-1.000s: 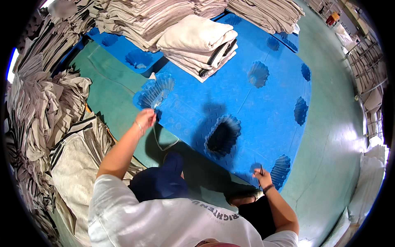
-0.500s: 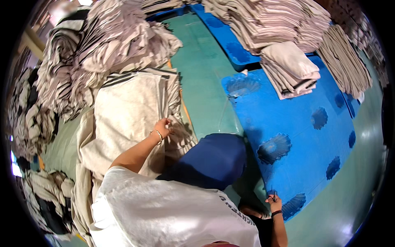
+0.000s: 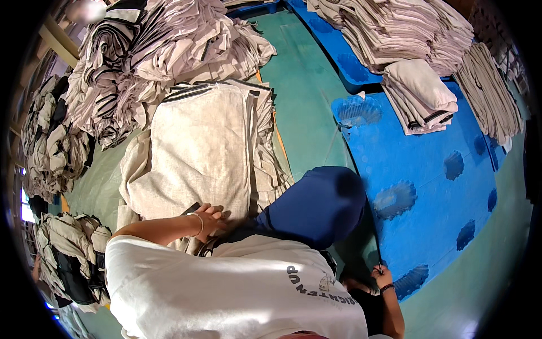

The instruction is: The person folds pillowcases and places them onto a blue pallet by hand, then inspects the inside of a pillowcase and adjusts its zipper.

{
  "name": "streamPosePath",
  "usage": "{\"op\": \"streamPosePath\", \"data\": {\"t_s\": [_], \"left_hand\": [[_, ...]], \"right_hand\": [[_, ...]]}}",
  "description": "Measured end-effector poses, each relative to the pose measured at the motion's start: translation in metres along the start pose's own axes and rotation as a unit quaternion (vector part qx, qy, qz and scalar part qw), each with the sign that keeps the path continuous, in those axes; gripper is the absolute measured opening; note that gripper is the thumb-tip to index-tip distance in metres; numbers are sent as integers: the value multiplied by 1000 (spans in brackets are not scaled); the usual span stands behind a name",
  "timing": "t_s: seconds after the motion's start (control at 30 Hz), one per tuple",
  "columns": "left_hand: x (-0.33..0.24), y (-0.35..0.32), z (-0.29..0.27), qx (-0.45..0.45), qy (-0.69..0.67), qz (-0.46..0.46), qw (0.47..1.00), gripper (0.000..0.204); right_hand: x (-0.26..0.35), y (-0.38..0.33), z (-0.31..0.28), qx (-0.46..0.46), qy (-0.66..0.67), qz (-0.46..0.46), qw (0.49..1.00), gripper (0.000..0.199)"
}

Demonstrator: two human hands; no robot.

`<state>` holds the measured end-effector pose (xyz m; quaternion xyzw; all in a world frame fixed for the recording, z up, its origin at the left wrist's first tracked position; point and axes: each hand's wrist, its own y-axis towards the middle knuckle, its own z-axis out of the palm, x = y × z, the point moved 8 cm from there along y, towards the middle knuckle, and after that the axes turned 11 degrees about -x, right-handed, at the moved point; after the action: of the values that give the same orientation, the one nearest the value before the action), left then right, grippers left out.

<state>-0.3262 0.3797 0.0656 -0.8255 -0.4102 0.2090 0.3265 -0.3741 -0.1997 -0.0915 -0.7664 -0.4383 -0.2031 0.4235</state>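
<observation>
Cloth is the focus here: a broad beige cloth [image 3: 197, 150], dark stripes along its far edge, spread almost flat at about ten o'clock on the view, just to the left of the person's bent knee in navy trousers [image 3: 316, 206]. And there is the left hand [image 3: 211, 219] at eight o'clock, right on the near end of the cloth, palm down, fingers bent and bunched together; whether they pinch the fabric or merely rest on it, I cannot tell. Over at half past four, the right hand [image 3: 383, 276] has its fingers closed around a slim dark tool [image 3: 380, 264], too small to name for sure, close by the near corner of the blue plastic pallet [image 3: 432, 214]. So the step in hand looks like handling that near end, with the left hand doing the work and the right hand out wide. The next move, I'd judge, calls for a sure grip on one layer, since more cloth lies bunched just under its right edge. Up at eleven, a loose heap of striped cloths [image 3: 180, 56]; at two, a folded bundle [image 3: 418, 90] on the pallet, and beyond it a tall stack of cloths [image 3: 395, 34].
</observation>
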Motion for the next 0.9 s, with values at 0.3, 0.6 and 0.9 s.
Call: {"op": "streamPosePath", "data": {"t_s": [0.3, 0.6, 0.9], "left_hand": [[22, 3, 1, -201, -27, -2, 979, 58], [119, -13, -86, -436, -193, -332, 814, 38], [163, 13, -113, -372, -252, -284, 847, 36]], "right_hand": [[19, -2, 1, -5, 21, -6, 1000, 12], [6, -10, -2, -9, 30, 15, 999, 15], [43, -2, 7, -1, 29, -28, 999, 16]]}}
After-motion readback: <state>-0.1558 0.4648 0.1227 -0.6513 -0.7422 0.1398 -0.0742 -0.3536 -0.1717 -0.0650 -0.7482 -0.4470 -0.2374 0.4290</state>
